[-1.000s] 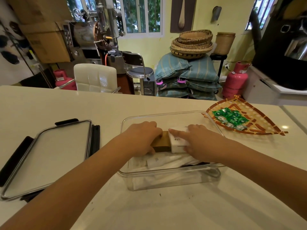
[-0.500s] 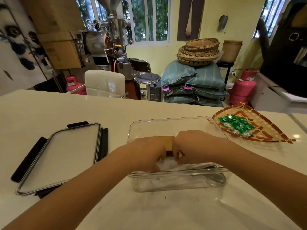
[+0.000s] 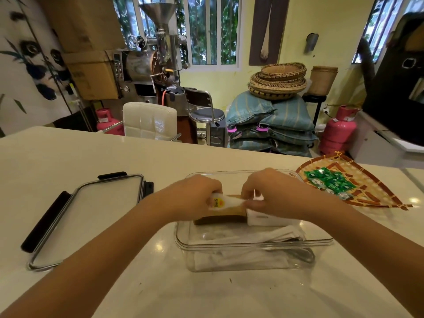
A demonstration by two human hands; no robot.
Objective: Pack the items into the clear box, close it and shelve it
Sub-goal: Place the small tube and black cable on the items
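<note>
Hands over the clear box [image 3: 252,245] on the counter: left hand [image 3: 195,196] pinching a small white packet [image 3: 221,201], right hand [image 3: 273,195] curled on its other end, apparently to seat it atop the brown box [image 3: 220,215] beside a white carton [image 3: 268,220] inside.

Daylight is coming through barred windows [image 3: 211,31] at twelve o'clock in a yellow wall [image 3: 293,31]. A coffee roaster [image 3: 149,63] is standing at eleven; woven baskets [image 3: 277,81] are resting on stacked sacks [image 3: 270,125] at one.
</note>
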